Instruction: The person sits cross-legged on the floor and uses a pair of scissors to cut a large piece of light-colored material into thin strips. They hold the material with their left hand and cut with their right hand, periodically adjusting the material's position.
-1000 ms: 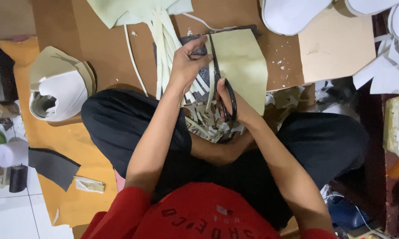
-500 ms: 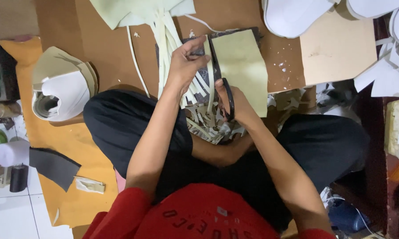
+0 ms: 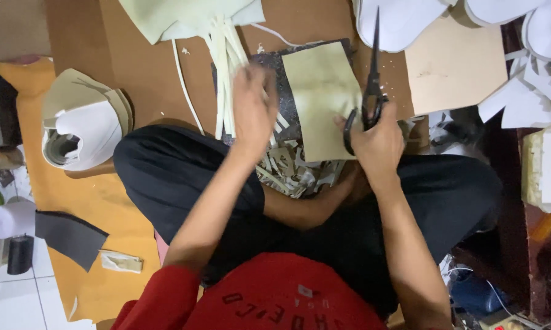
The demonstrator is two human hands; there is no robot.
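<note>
My right hand [image 3: 379, 139] grips black scissors [image 3: 372, 91] with the blades pointing away from me, just right of a pale yellow-green sheet [image 3: 320, 98]. The sheet lies on a dark cutting mat [image 3: 269, 64] in front of my crossed legs. My left hand [image 3: 254, 113] is blurred with motion over a bundle of long pale strips [image 3: 226, 67] left of the sheet; whether it holds a strip is unclear. A heap of cut scraps [image 3: 291, 171] lies in my lap between the two hands.
A large pale sheet [image 3: 184, 18] lies at the top. White cap-shaped shells [image 3: 83, 131] are stacked at the left, more white pieces [image 3: 404, 21] at the top right. A tan board [image 3: 456, 64] lies on the right, and a dark fabric piece [image 3: 70, 235] with spools at the lower left.
The right hand has pulled the scissors off the sheet to its right edge, blades now pointing away. The left hand has let go of the sheet and swung left over the strips.
</note>
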